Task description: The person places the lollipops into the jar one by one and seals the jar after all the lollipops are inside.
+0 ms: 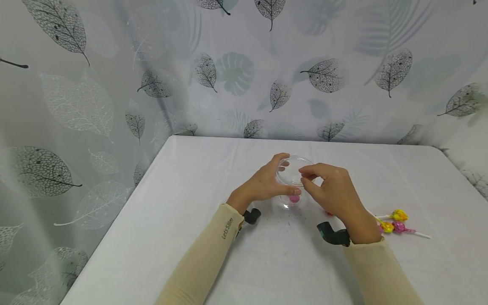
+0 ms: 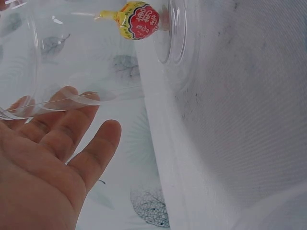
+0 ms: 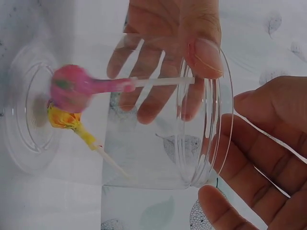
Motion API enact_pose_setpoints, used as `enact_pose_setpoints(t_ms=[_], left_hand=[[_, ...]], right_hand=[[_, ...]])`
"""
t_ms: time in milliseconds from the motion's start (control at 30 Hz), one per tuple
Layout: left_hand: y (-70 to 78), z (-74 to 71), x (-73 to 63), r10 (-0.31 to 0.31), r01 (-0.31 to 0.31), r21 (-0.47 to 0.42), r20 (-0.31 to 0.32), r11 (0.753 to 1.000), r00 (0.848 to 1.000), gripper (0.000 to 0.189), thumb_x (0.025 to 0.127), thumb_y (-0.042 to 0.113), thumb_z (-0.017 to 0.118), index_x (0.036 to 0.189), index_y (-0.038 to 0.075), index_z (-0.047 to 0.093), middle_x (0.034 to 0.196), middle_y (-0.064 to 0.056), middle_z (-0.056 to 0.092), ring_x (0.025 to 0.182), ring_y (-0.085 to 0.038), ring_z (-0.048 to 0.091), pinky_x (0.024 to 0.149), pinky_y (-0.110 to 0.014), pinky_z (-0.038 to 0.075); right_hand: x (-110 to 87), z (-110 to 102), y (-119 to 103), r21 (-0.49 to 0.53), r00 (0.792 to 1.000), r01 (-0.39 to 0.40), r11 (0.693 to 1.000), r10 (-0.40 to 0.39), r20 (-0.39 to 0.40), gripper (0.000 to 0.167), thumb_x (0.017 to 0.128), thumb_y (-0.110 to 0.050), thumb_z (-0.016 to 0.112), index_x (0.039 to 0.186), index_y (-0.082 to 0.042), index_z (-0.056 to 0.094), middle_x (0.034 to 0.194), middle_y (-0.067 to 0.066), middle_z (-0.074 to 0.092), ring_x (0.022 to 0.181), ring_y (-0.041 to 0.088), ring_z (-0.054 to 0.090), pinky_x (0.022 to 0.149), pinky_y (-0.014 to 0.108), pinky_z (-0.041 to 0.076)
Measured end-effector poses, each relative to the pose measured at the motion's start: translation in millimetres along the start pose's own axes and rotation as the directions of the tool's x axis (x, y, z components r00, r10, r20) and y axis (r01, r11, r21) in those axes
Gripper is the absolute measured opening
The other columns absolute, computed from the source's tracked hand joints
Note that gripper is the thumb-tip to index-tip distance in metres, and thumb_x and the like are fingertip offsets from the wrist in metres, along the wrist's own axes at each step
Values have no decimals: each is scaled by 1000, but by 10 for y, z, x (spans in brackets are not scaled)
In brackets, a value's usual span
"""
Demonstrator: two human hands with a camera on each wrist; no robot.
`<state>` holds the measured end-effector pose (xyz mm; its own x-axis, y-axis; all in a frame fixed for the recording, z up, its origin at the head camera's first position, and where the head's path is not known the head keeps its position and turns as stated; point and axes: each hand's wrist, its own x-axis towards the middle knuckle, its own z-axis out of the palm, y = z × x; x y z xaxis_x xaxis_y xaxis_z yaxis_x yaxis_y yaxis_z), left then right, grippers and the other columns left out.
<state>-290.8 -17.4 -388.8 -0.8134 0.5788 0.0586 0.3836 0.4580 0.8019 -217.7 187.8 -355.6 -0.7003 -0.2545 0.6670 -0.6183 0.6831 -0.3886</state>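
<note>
A clear plastic jar [image 1: 283,201] stands on the table with its mouth up. My left hand [image 1: 263,184] grips it near the rim, thumb on the near side and fingers on the far side. Inside, the right wrist view shows a pink lollipop [image 3: 69,88], blurred, its stick pointing to the mouth, and a yellow-wrapped lollipop [image 3: 64,117] leaning below it. The left wrist view shows a red-and-yellow lollipop wrapper [image 2: 139,20] through the wall. My right hand [image 1: 333,186] is at the jar's mouth, fingers loosely bent around the rim, with no lollipop between them.
Right of the hands, on the white table [image 1: 183,203], lie several more lollipops, among them a yellow one [image 1: 399,215] and a pink one [image 1: 398,227]. A red wrapper [image 1: 329,213] is partly hidden behind my right hand. A leaf-patterned curtain [image 1: 236,110] hangs behind the table.
</note>
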Motion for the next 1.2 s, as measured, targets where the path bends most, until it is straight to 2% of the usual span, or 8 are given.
enact_pose_setpoints(t_ms=[267, 500, 600, 667, 767, 867, 967, 1200], left_hand=[[1, 6, 3, -22, 22, -33, -4, 999, 1000, 107, 80, 51, 89, 162, 31, 24, 159, -1, 46, 146, -21, 45, 114, -54, 42], [32, -19, -14, -37, 36, -50, -18, 998, 999, 107, 79, 49, 90, 162, 29, 25, 159, -3, 47, 145, -21, 45, 114, -54, 41], [34, -8, -13, -29, 28, -46, -12, 999, 1000, 107, 79, 49, 90, 162, 29, 25, 158, -2, 47, 146, -20, 45, 114, -54, 40], [36, 1, -6, -24, 24, -39, -8, 999, 1000, 107, 79, 49, 90, 162, 29, 25, 158, 0, 47, 146, -19, 45, 114, -53, 40], [33, 6, 0, -21, 20, -37, -4, 999, 1000, 108, 79, 49, 90, 162, 29, 24, 158, 1, 46, 146, -19, 45, 115, -54, 40], [30, 3, 1, -22, 21, -42, -4, 999, 1000, 107, 79, 49, 90, 162, 30, 25, 158, 1, 47, 146, -19, 45, 114, -54, 40], [30, 1, 3, -19, 19, -48, -4, 999, 1000, 106, 80, 48, 90, 162, 30, 25, 158, 0, 47, 146, -19, 45, 114, -54, 40], [26, 8, 3, -14, 14, -54, -3, 998, 1000, 106, 80, 47, 90, 162, 29, 25, 157, 1, 46, 146, -20, 45, 114, -54, 40]], right_hand=[[5, -101, 37, -15, 999, 9, 1000, -9, -37, 21, 82, 7, 80, 102, -2, 79, 90, 9, 79, 81, 25, 74, 61, 21, 45], [-1, -318, 192, -34, 992, -119, 992, 118, -47, 20, 88, 4, 76, 107, -2, 78, 97, 11, 79, 85, 26, 74, 76, 9, 45], [-43, -462, 276, -41, 975, -223, 974, 224, 14, 20, 91, -1, 75, 111, -1, 77, 102, 14, 78, 87, 28, 73, 81, 8, 44], [-80, -566, 342, -64, 941, -317, 946, 322, 103, 22, 95, -7, 73, 116, -2, 76, 105, 16, 78, 90, 31, 73, 79, 19, 50], [-122, -681, 450, -129, 851, -434, 891, 453, 266, 29, 99, -17, 70, 124, -2, 72, 110, 19, 76, 97, 35, 72, 77, 38, 56], [-149, -743, 578, -189, 763, -483, 855, 517, 389, 34, 100, -20, 67, 128, -1, 68, 112, 21, 74, 103, 40, 70, 81, 51, 57], [-183, -783, 697, -241, 690, -505, 829, 556, 464, 38, 99, -23, 67, 130, 1, 66, 115, 23, 72, 107, 43, 67, 84, 56, 56], [-307, -914, 905, -310, 558, -555, 772, 622, 549, 43, 96, -24, 71, 127, 6, 67, 121, 28, 68, 108, 45, 62, 89, 61, 52]])
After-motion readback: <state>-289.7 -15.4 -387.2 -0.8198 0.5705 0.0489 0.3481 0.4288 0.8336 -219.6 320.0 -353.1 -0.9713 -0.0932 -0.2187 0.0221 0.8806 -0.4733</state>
